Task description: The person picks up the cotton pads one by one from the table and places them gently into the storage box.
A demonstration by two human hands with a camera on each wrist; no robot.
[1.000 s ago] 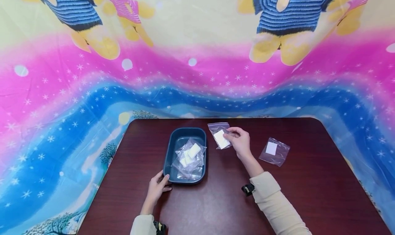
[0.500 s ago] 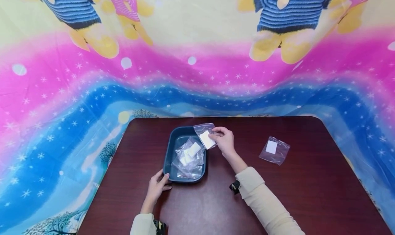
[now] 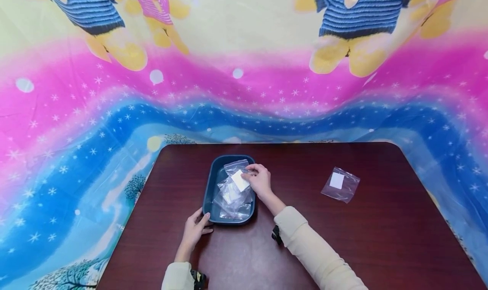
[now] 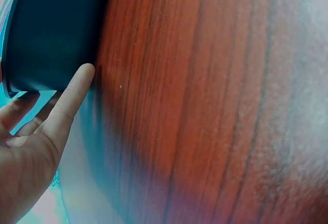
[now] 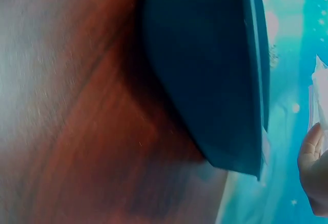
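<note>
A dark blue-green tray (image 3: 209, 192) holds several clear zip bags (image 3: 232, 199) with white pieces in them. Over its far right part, my right hand (image 3: 260, 182) pinches a zip bag with a white rectangular piece (image 3: 239, 180) between thumb and fingers. This bag lies above the others; whether it touches them, I cannot tell. My left hand (image 3: 193, 231) rests on the tray's near left corner. In the left wrist view, its fairly straight fingers (image 4: 72, 96) touch the tray's outer wall. Only part of the right hand and the bag shows at the right wrist view's edge.
Another clear zip bag (image 3: 340, 185) with a white piece lies on the right side of the dark red-brown table (image 3: 366, 235). Behind the table hangs a colourful printed cloth (image 3: 267, 99). Both wrists wear small black devices (image 3: 276, 235).
My right hand has carried the zip bag leftward from beside the tray to above the bags inside it. The left hand has stayed at the tray's corner.
</note>
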